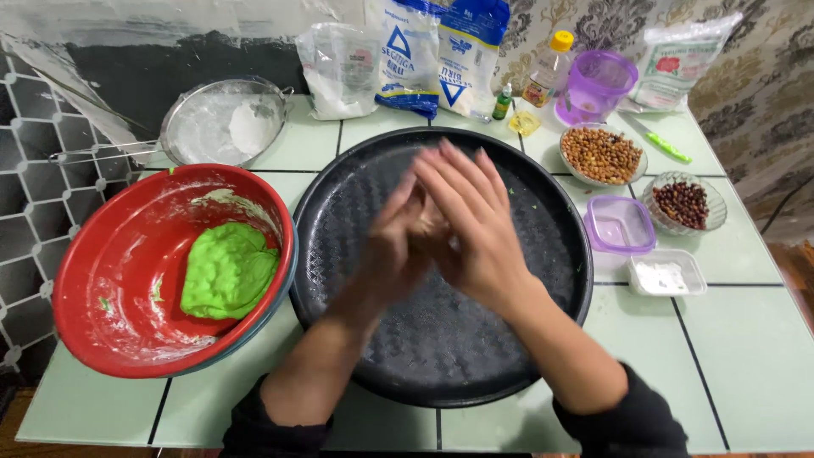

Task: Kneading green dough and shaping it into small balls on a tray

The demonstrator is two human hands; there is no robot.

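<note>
Green dough (227,271) sits in the red bowl (93,280) at my left. Over the black tray (543,212), my left hand (394,246) and right hand (471,225) press palm to palm; whatever lies between is hidden. Best, I judge, with even, light pressure, staying above the tray.

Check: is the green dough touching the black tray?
Apart. The head view shows the green dough lying inside the red bowl, beside the black tray.

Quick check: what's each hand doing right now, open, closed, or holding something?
Left hand: palm pressed against the right hand over the black tray; whatever is between them is hidden.
Right hand: fingers spread, laid flat over the left hand; motion-blurred.
</note>
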